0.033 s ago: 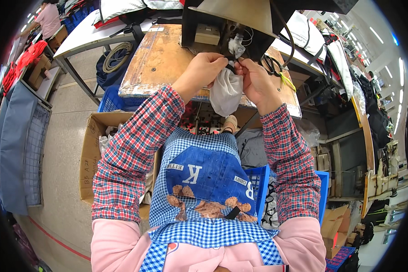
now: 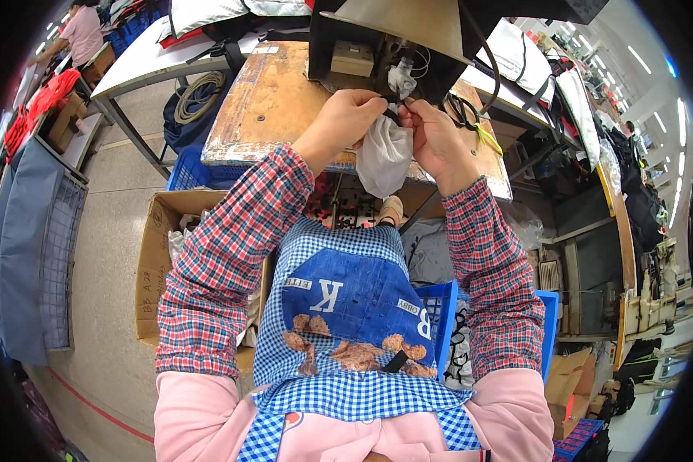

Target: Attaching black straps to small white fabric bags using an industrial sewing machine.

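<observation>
Both of my hands meet in front of a dark metal machine (image 2: pixel 396 35) with an open front. A limp white piece of fabric (image 2: pixel 383 158) hangs down between them past the table edge. My left hand (image 2: pixel 352 115) pinches its upper left side, thumb and fingers together. On the other side, my right hand (image 2: pixel 433 135) grips the upper right edge near a short dark strip (image 2: pixel 393 114). The fingertips are right below the machine's working parts, wrapped in clear plastic (image 2: pixel 400 77). What exactly lies between the fingertips is partly hidden.
The worn wooden tabletop (image 2: pixel 262 104) carries the machine. Beneath my arms stand a cardboard box (image 2: pixel 150 269) and a blue crate (image 2: pixel 439 316). A yellow-green cord (image 2: pixel 487 138) lies right of my hands. Another person (image 2: pixel 82 35) is far left.
</observation>
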